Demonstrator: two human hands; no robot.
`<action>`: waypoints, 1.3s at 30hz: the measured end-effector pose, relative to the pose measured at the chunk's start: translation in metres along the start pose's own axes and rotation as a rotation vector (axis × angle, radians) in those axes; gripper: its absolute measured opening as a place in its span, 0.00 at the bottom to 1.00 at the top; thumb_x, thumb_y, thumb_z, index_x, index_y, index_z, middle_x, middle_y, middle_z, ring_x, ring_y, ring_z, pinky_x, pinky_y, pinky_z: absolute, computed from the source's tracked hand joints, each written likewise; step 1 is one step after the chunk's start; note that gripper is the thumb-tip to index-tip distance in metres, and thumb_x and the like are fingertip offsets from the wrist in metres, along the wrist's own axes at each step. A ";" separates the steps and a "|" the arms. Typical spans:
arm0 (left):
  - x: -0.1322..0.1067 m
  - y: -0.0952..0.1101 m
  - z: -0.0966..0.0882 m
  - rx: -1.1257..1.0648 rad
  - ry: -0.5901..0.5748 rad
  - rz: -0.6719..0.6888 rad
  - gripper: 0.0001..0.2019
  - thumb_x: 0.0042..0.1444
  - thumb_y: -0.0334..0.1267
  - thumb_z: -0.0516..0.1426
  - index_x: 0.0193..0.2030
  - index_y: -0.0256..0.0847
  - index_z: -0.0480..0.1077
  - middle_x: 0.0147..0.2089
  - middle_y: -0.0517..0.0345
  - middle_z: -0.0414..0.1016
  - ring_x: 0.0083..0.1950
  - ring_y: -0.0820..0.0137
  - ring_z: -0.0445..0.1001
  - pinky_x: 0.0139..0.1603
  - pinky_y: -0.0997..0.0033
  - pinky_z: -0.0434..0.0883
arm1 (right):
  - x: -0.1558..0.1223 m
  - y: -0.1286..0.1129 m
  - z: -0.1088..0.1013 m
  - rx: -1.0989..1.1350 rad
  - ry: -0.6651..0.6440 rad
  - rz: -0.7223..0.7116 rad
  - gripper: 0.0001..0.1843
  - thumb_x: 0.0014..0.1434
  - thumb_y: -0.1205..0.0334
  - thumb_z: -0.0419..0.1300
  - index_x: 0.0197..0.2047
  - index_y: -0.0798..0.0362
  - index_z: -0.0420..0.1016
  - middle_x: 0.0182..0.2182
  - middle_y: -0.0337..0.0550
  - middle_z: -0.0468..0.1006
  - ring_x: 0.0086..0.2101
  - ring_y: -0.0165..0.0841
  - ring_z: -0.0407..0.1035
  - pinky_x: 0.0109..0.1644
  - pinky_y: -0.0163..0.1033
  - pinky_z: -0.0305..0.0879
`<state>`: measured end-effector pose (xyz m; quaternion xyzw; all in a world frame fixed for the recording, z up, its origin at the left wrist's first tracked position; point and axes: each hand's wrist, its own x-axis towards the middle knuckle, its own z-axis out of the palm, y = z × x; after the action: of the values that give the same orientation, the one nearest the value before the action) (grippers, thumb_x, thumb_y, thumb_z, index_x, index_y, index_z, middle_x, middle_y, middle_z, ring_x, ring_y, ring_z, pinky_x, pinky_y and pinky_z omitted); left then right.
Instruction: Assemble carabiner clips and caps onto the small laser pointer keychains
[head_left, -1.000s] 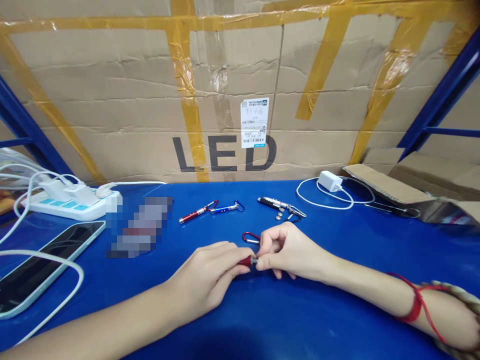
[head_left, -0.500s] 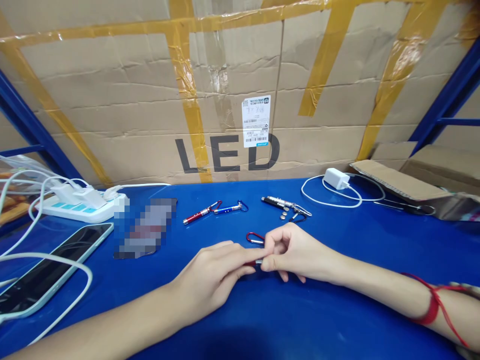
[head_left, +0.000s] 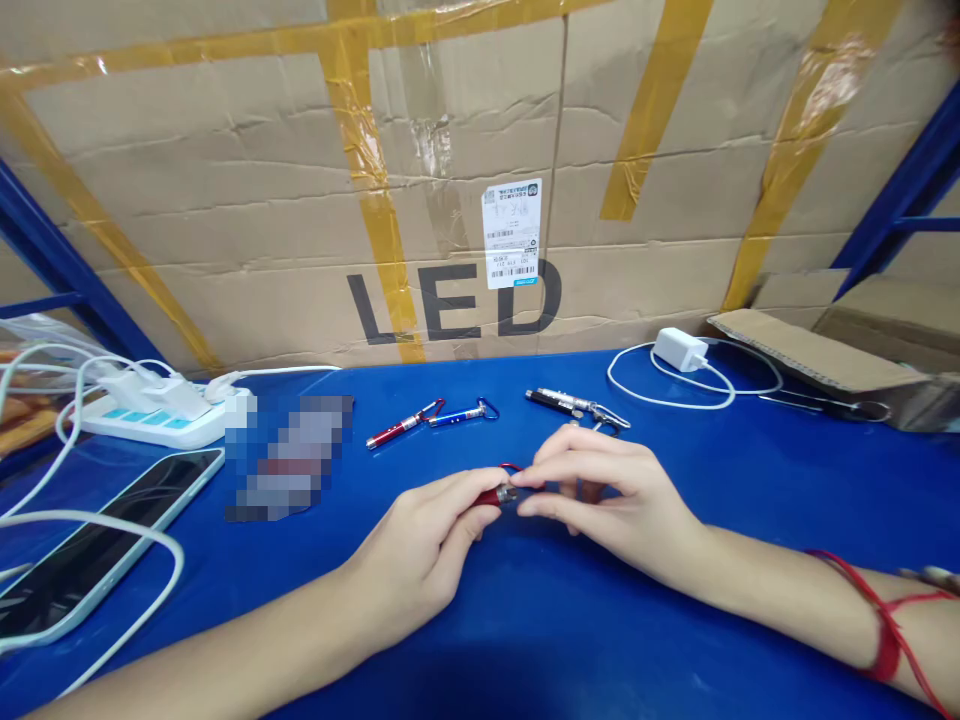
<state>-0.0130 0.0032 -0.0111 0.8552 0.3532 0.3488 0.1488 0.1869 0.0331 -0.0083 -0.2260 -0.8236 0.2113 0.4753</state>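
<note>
My left hand (head_left: pixel 431 545) is closed around a small red penlight (head_left: pixel 489 497), whose silver end (head_left: pixel 509 493) points right out of the grip. Just beside that end is my right hand (head_left: pixel 600 490), thumb and forefinger parted, with nothing visible between them. A red carabiner clip (head_left: pixel 512 467) shows behind the fingertips, mostly hidden; whether it joins the held penlight I cannot tell. Farther back lie a red penlight (head_left: pixel 395 431) and a blue penlight (head_left: pixel 457 417), each with a clip. A black penlight (head_left: pixel 551 402) and a silver one (head_left: pixel 564 397) rest together behind my right hand.
On the left are a phone (head_left: pixel 105 545), a white power strip (head_left: pixel 176 425) with cables, and a blurred-out flat item (head_left: pixel 300 460). A white charger (head_left: pixel 680 350) with its cord, scissors-like tool (head_left: pixel 855 410) and cardboard flap (head_left: pixel 817 350) lie right. A large carton (head_left: pixel 285 200) stands behind.
My right thumb and forefinger have come off the penlight's silver end and spread apart. My right hand has shifted slightly, covering the small round silver pieces seen earlier near the black penlight.
</note>
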 end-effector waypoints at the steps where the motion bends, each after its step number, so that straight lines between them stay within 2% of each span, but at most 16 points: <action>1: 0.000 0.000 0.000 -0.001 -0.019 -0.002 0.12 0.62 0.30 0.46 0.50 0.39 0.65 0.40 0.57 0.74 0.38 0.75 0.73 0.40 0.80 0.69 | 0.000 0.001 -0.001 -0.034 0.008 -0.076 0.07 0.51 0.67 0.64 0.37 0.53 0.77 0.31 0.41 0.73 0.26 0.23 0.68 0.25 0.26 0.66; 4: 0.001 0.002 -0.002 -0.003 -0.089 0.001 0.12 0.62 0.29 0.45 0.49 0.41 0.65 0.38 0.59 0.73 0.36 0.76 0.72 0.38 0.81 0.68 | 0.000 0.003 -0.003 -0.086 -0.004 -0.189 0.06 0.52 0.70 0.63 0.35 0.53 0.77 0.32 0.42 0.72 0.30 0.25 0.70 0.31 0.28 0.69; 9: -0.001 0.005 -0.004 -0.013 -0.121 0.037 0.11 0.62 0.30 0.46 0.48 0.40 0.64 0.37 0.59 0.73 0.34 0.76 0.71 0.36 0.81 0.67 | -0.008 0.004 0.000 -0.207 0.011 -0.284 0.07 0.55 0.72 0.59 0.29 0.53 0.76 0.37 0.42 0.71 0.23 0.19 0.66 0.23 0.27 0.63; 15: -0.001 0.008 -0.006 -0.081 -0.240 -0.006 0.06 0.61 0.29 0.46 0.41 0.41 0.62 0.36 0.61 0.73 0.35 0.76 0.71 0.36 0.81 0.66 | -0.015 0.007 0.002 -0.280 -0.035 -0.293 0.06 0.56 0.71 0.59 0.30 0.52 0.73 0.39 0.40 0.70 0.24 0.18 0.65 0.23 0.27 0.58; 23: -0.001 0.008 -0.004 -0.158 -0.260 0.007 0.05 0.62 0.28 0.46 0.37 0.42 0.57 0.37 0.62 0.72 0.39 0.76 0.72 0.37 0.82 0.66 | -0.014 0.004 -0.002 -0.237 -0.060 -0.321 0.07 0.55 0.73 0.59 0.28 0.53 0.71 0.35 0.38 0.70 0.25 0.19 0.64 0.23 0.28 0.55; 28: -0.001 0.009 -0.006 -0.189 -0.296 -0.050 0.05 0.62 0.28 0.46 0.37 0.42 0.57 0.39 0.62 0.73 0.39 0.77 0.72 0.37 0.82 0.65 | -0.011 0.002 -0.006 -0.245 -0.129 -0.336 0.09 0.58 0.71 0.55 0.29 0.52 0.73 0.33 0.40 0.72 0.24 0.22 0.65 0.22 0.29 0.56; 33: -0.001 0.009 -0.004 -0.175 -0.281 0.026 0.06 0.62 0.27 0.46 0.37 0.42 0.57 0.39 0.63 0.73 0.39 0.77 0.72 0.38 0.82 0.65 | -0.012 -0.001 -0.007 -0.264 -0.179 -0.279 0.11 0.60 0.67 0.53 0.28 0.51 0.73 0.32 0.40 0.72 0.23 0.22 0.65 0.23 0.30 0.56; 39: -0.002 0.006 -0.001 -0.079 -0.220 0.093 0.06 0.61 0.27 0.47 0.36 0.42 0.57 0.35 0.63 0.72 0.35 0.76 0.71 0.34 0.82 0.64 | -0.012 0.001 -0.002 -0.207 -0.108 -0.287 0.09 0.55 0.71 0.59 0.23 0.55 0.70 0.31 0.38 0.70 0.22 0.19 0.62 0.22 0.27 0.55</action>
<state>-0.0120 -0.0028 -0.0080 0.8973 0.2809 0.2727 0.2040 0.1940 0.0274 -0.0160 -0.1422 -0.8891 0.0672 0.4299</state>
